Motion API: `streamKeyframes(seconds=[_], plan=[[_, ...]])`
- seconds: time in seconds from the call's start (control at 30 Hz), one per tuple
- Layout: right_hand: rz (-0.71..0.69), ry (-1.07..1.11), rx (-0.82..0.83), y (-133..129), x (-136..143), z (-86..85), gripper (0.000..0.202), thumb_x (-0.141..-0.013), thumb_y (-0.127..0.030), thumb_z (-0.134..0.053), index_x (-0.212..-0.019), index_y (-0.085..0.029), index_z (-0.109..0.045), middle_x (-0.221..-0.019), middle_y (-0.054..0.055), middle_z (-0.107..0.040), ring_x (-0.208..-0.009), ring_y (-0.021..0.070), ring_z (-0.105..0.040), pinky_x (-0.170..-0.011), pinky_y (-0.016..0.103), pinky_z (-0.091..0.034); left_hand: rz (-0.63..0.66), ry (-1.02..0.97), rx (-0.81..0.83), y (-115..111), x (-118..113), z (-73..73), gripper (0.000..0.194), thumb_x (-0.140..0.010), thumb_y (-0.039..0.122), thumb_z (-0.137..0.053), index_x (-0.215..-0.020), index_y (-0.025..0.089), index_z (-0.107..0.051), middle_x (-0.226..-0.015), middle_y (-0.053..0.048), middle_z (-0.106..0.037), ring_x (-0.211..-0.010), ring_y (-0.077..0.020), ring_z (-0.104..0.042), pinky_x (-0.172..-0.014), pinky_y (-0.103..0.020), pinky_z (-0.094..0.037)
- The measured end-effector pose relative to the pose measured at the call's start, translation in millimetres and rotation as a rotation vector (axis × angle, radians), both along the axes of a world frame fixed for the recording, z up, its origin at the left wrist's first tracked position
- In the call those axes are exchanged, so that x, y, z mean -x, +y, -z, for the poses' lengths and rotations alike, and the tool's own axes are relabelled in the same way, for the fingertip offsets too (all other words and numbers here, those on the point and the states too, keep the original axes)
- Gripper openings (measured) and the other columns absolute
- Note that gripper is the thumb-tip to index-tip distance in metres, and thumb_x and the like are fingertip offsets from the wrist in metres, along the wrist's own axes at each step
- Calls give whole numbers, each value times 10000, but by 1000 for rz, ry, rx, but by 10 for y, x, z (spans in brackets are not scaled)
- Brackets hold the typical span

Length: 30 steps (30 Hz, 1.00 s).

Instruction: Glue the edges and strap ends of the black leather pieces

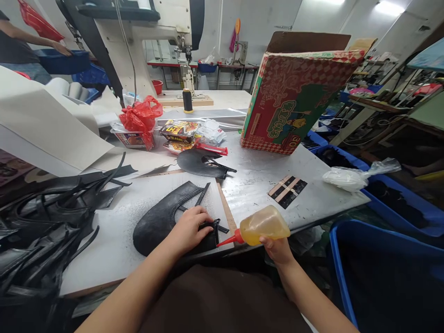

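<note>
A curved black leather piece (156, 222) lies on the white board (118, 240) in front of me. My left hand (192, 229) rests on its right part, fingers bent together over a narrow black strip; what the fingertips grip is too small to make out. In my right hand (277, 245) is a clear squeeze bottle (263, 225) of yellow liquid, tilted to the left. Its red nozzle tip is at the right edge of the leather piece. Behind lies another curved black piece (194, 163). Many black leather pieces (45, 222) are heaped at the left.
A sewing machine (152, 32) stands behind the table. A red carton (291, 101), snack packs (178, 132), a thread spool (188, 101) and black strips (287, 191) are on the table. Blue bins (391, 268) stand at the right. A person's arm (34, 39) shows at the upper left.
</note>
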State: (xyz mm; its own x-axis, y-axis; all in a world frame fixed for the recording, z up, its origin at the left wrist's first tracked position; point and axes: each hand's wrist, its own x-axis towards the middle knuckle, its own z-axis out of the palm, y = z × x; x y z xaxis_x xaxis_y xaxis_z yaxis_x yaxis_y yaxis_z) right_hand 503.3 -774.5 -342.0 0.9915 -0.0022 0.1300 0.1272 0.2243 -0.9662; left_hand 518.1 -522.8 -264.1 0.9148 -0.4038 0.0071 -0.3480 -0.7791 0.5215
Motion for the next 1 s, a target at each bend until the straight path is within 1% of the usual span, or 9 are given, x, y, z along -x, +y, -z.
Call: streamKeyframes(seconds=[0.1, 0.17, 0.3, 0.37, 0.53, 0.7, 0.87, 0.93, 1.0], plan=[[6, 38, -95, 24, -31, -68, 445, -545, -499, -810, -859, -233, -641, -765, 46, -662, -700, 242, -631, -622, 387, -567, 43, 50, -53, -3, -33, -104, 147, -769, 159, -576, -868, 211, -672, -955, -35, -619, -930, -186, -592, -871, -320, -465], [18, 63, -184, 59, -113, -152, 484, -538, -539, -795, -877, -237, -627, -768, 40, -649, -682, 231, -621, -581, 365, -560, 4, 38, -94, 24, -111, -152, 146, -805, 187, -536, -864, 203, -669, -957, -41, -619, -929, -188, -592, -872, -318, -466], [46, 81, -286, 151, -441, -342, 524, -513, -528, -806, -903, -237, -611, -771, 22, -629, -632, 196, -606, -437, 267, -509, -356, -110, -207, 150, -381, -75, 284, -853, 262, -481, -1086, 155, -604, -1164, -115, -581, -1141, -268, -507, -981, -409, -401], [31, 62, -292, 208, -655, -416, 529, -500, -519, -815, -901, -239, -612, -789, 18, -630, -640, 188, -610, -432, 248, -507, -428, -96, -245, 220, -506, 33, 372, -863, 276, -466, -1198, 129, -535, -1305, -159, -499, -1257, -310, -410, -1024, -470, -352], [-56, 21, -264, 405, -1154, -508, 567, -484, -534, -817, -927, -248, -608, -816, 18, -642, -663, 194, -621, -442, 253, -530, -296, -106, -213, 338, -608, 235, 333, -866, 178, -418, -1173, 179, -548, -1351, -118, -479, -1294, -286, -386, -1058, -494, -314], [-113, 7, -258, 610, -1410, -533, 582, -535, -576, -778, -979, -246, -600, -873, 28, -649, -678, 188, -624, -460, 255, -540, -264, -180, -217, 347, -545, 217, 283, -833, 205, -521, -1109, 151, -551, -1296, -148, -523, -1239, -278, -459, -1041, -440, -366], [-132, 3, -281, 720, -1502, -536, 590, -567, -563, -769, -1033, -253, -583, -914, 31, -649, -724, 194, -627, -474, 256, -535, -343, -239, -297, 266, -504, 151, 237, -870, 114, -396, -1055, 157, -537, -1037, -118, -653, -1032, -234, -608, -880, -367, -479], [-142, -15, -260, 738, -1546, -525, 600, -569, -562, -769, -1045, -252, -575, -911, 31, -649, -736, 198, -626, -474, 259, -534, -425, -177, -265, 264, -488, 129, 262, -889, 120, -339, -1069, 153, -526, -944, -103, -673, -896, -223, -651, -773, -344, -507], [-157, -26, -236, 756, -1602, -509, 597, -569, -553, -772, -1042, -249, -572, -902, 28, -649, -741, 199, -626, -475, 258, -534, -453, -134, -187, 288, -471, 115, 231, -891, 160, -351, -1006, 169, -552, -943, -87, -674, -864, -217, -653, -756, -341, -507]])
